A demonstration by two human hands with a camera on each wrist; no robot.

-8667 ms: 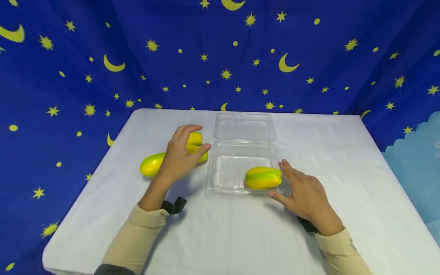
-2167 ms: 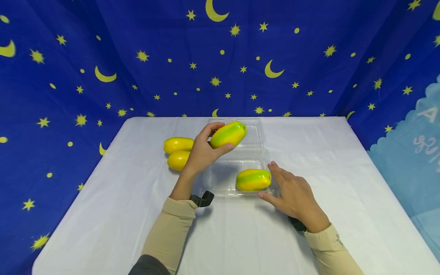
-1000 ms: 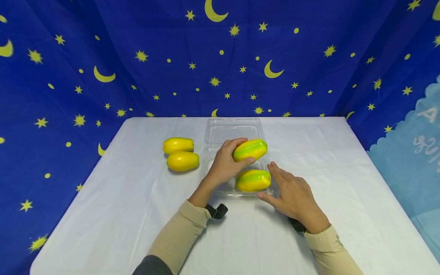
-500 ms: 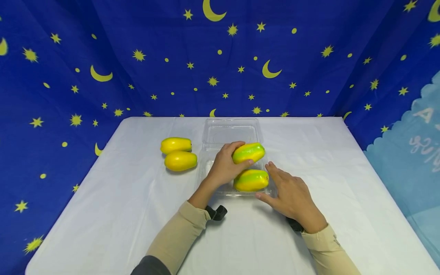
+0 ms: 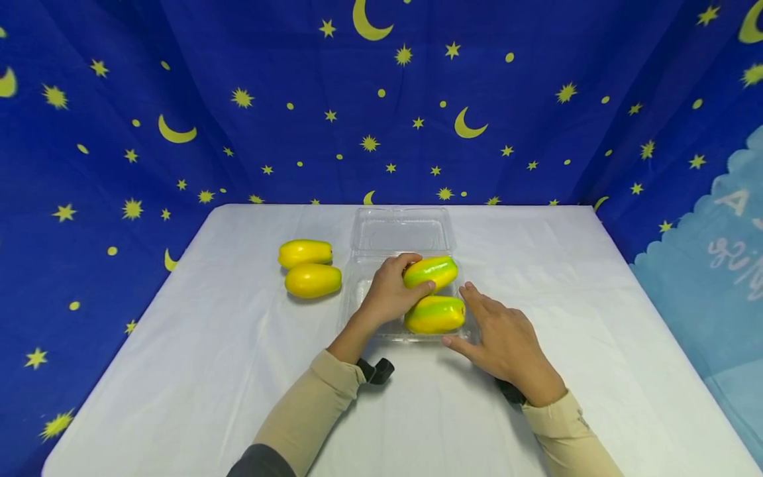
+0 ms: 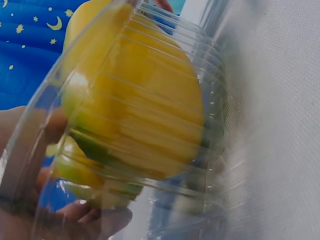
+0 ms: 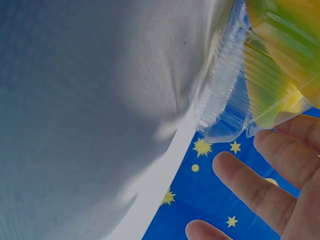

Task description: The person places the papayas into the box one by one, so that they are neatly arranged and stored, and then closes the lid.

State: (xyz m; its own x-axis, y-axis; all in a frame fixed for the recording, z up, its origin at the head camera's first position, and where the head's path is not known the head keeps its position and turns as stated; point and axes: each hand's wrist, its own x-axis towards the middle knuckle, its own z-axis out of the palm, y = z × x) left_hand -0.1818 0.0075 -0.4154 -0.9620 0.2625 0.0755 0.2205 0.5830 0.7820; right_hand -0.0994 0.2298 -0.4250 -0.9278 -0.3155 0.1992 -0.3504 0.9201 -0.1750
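Note:
My left hand (image 5: 390, 291) grips a yellow-green papaya (image 5: 438, 272) by its left end, thumb in front and fingers behind, low over the clear plastic clamshell box (image 5: 363, 291). Just in front of it a second papaya (image 5: 435, 315) lies in the same tray, near its right side. In the left wrist view a papaya (image 6: 145, 95) shows large through the box wall, with part of the left hand (image 6: 90, 220) beyond. My right hand (image 5: 507, 341) stays at the box's right edge with fingers spread; in the right wrist view its straight fingers (image 7: 285, 157) touch the rim.
Two yellower papayas, one behind (image 5: 305, 253) and one in front (image 5: 312, 281), lie side by side on the white-covered table (image 5: 208, 371), left of the box. The box's lid (image 5: 402, 230) lies folded back, away from me. A blue star-patterned cloth (image 5: 298, 132) hangs behind the table.
My left hand has taken a papaya from the left group, carried it rightward over the box and lowered it behind the other one. My right hand has stayed at the box edge.

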